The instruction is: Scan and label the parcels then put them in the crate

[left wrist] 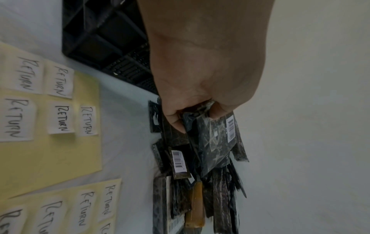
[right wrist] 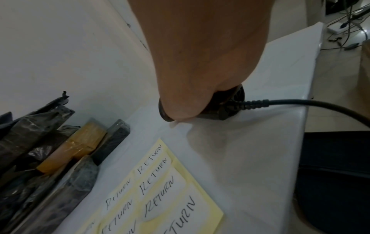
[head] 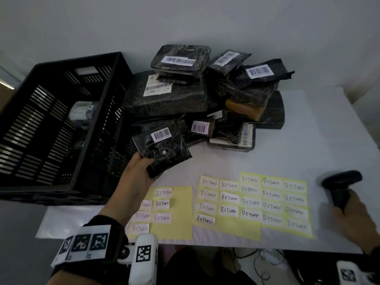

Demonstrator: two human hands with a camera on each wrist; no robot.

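A small black film-wrapped parcel (head: 162,147) with a white barcode sticker was tilted above the counter (head: 308,140), held by its lower corner, at 6 o'clock of the pile (head: 205,95) of similar black parcels. The black slatted crate (head: 61,124) stood at 9 o'clock of the pile, one pale parcel (head: 82,111) lying inside. The black scanner (head: 340,189) stood upright at 4 o'clock. Yellow sheets of white "RETURN" labels (head: 253,202) lay flat at 6 o'clock.

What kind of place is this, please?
Probably a small returns-packing desk: wrapped barcoded parcels piled on a white table, sheets of "RETURN" stickers, a handheld scanner, and a black crate.
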